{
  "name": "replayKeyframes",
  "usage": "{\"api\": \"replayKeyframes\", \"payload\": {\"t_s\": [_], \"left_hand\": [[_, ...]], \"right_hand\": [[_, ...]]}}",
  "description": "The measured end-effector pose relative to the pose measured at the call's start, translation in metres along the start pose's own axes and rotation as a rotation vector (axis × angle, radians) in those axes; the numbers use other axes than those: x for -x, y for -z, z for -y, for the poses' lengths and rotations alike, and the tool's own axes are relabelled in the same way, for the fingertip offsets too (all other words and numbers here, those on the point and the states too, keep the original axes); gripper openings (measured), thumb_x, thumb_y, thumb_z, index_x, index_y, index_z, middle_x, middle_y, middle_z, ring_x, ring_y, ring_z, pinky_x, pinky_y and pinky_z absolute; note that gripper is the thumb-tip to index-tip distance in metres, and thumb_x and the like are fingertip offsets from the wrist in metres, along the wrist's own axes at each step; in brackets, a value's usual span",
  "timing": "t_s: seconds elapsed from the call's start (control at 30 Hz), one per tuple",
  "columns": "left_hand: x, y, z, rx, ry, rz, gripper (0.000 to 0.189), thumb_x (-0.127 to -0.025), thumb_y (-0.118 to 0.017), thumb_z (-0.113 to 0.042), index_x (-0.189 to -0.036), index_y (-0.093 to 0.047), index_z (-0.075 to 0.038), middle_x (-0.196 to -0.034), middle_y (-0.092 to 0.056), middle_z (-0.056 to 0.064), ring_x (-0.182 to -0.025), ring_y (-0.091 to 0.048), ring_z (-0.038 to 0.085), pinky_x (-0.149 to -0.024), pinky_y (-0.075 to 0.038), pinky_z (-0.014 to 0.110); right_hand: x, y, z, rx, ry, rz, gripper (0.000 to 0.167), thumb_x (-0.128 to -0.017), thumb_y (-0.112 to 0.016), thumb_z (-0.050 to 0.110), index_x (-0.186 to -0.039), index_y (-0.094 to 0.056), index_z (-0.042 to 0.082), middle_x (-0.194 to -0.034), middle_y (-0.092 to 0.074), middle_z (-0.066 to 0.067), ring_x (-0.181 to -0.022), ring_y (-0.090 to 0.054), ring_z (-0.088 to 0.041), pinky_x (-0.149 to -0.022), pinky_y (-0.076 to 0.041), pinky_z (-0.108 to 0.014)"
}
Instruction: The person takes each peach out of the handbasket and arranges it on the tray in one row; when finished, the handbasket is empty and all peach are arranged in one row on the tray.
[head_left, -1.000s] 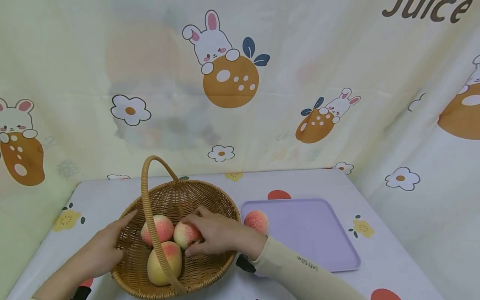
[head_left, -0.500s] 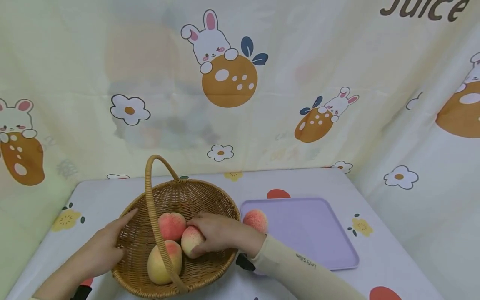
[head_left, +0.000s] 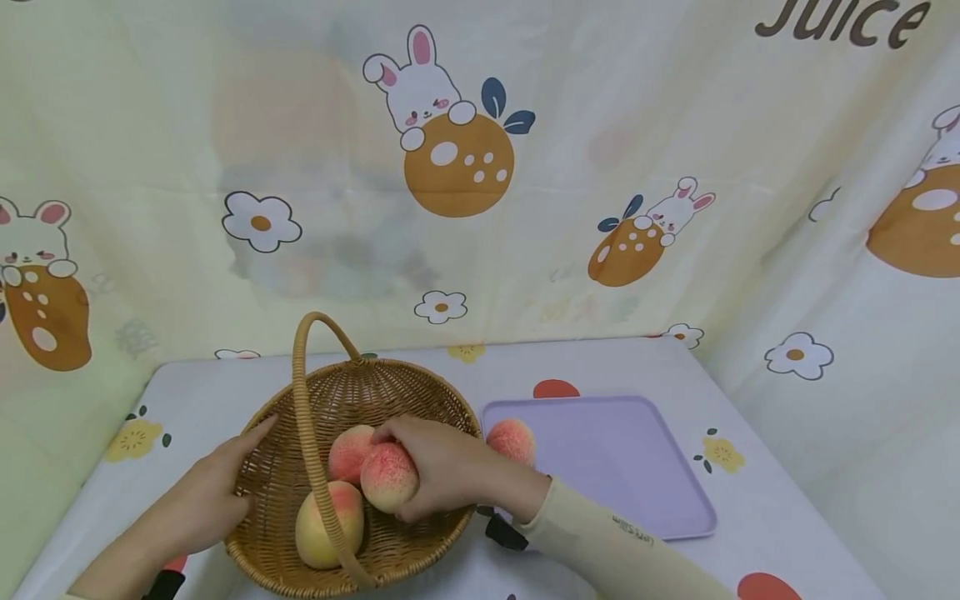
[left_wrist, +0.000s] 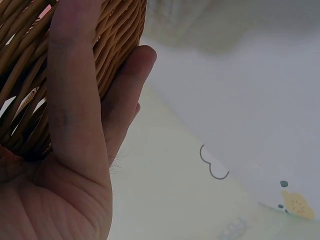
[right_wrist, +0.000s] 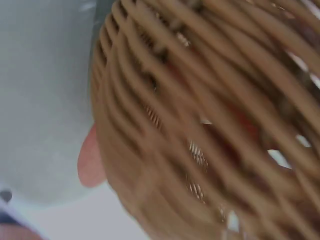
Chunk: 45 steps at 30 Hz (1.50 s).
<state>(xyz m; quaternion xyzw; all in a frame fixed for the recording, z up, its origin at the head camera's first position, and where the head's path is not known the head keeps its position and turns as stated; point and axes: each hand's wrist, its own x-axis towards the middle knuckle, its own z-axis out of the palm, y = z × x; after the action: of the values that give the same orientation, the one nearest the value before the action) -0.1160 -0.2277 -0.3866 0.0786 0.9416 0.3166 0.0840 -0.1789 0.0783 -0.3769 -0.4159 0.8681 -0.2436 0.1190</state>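
A brown wicker basket (head_left: 423, 392) with an arched handle (head_left: 302, 392) stands at left on the table. The left hand (head_left: 202, 504) grips its left side, thumb and index finger over the rim. In the left wrist view, fingers (left_wrist: 75, 105) of that hand lie fairly straight against the woven wall. Inside the basket, the right hand (head_left: 442, 468) holds a pink-speckled peach (head_left: 387, 477) between thumb and fingers. A pink peach (head_left: 348, 454) lies just behind it, and a large yellow-pink peach (head_left: 330, 529) sits nearer the front, partly behind the handle. The right wrist view is blurred wicker.
A flat lilac tray (head_left: 618, 467) lies right of the basket, with another peach (head_left: 512, 442) at its left edge. The right forearm crosses the tray's front left. A patterned cloth (head_left: 337, 167) hangs behind the table.
The right hand has turned its peach, bringing the pink-speckled side into view, and drawn it slightly right. The pink peach behind has rolled rightward. The left hand stays put.
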Motion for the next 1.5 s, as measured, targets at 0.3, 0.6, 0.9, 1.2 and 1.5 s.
{"api": "replayKeyframes", "payload": {"t_s": [0.3,0.6,0.9,1.2,1.5], "left_hand": [[-0.001,-0.001,0.007,0.036,0.036,0.03,0.094,-0.075,-0.062,0.014,-0.159,-0.019,0.004,-0.149,-0.03,0.043,-0.132,-0.036,0.061,-0.091,-0.048,0.065],[-0.003,0.001,0.01,0.016,0.014,0.02,0.094,-0.075,-0.064,0.013,-0.158,-0.021,0.005,-0.148,-0.032,0.043,-0.132,-0.035,0.061,-0.094,-0.045,0.069],[-0.003,0.001,0.011,-0.003,0.012,0.015,0.093,-0.075,-0.063,0.011,-0.158,-0.022,0.003,-0.147,-0.033,0.043,-0.132,-0.034,0.062,-0.095,-0.041,0.071],[-0.004,0.001,0.009,-0.001,0.029,0.021,0.092,-0.077,-0.064,0.01,-0.158,-0.022,0.003,-0.147,-0.032,0.043,-0.132,-0.035,0.062,-0.094,-0.043,0.071],[-0.004,0.001,0.009,0.014,0.049,0.038,0.094,-0.077,-0.066,0.009,-0.159,-0.02,0.003,-0.149,-0.029,0.043,-0.133,-0.033,0.063,-0.094,-0.043,0.07]], "right_hand": [[0.035,0.038,-0.02,-0.381,0.147,-0.265,0.079,-0.068,-0.085,0.007,-0.136,-0.051,0.025,-0.131,-0.051,0.008,-0.116,-0.057,-0.014,-0.095,-0.052,-0.037],[0.087,0.075,-0.076,-0.404,0.013,-0.451,0.08,-0.067,-0.089,0.001,-0.134,-0.047,0.016,-0.135,-0.055,-0.002,-0.112,-0.061,-0.023,-0.095,-0.05,-0.032],[0.122,0.071,-0.131,-0.218,-0.168,-0.407,0.079,-0.067,-0.095,0.018,-0.136,-0.056,0.017,-0.132,-0.06,0.001,-0.112,-0.06,-0.019,-0.092,-0.051,-0.037],[0.137,0.042,-0.167,-0.184,-0.255,-0.313,0.077,-0.066,-0.094,0.017,-0.133,-0.057,0.015,-0.124,-0.061,0.001,-0.11,-0.06,-0.02,-0.092,-0.051,-0.04],[0.135,0.034,-0.165,-0.134,-0.283,-0.238,0.091,-0.06,-0.098,0.03,-0.137,-0.053,0.016,-0.135,-0.057,-0.003,-0.119,-0.055,-0.022,-0.102,-0.044,-0.05]]}}
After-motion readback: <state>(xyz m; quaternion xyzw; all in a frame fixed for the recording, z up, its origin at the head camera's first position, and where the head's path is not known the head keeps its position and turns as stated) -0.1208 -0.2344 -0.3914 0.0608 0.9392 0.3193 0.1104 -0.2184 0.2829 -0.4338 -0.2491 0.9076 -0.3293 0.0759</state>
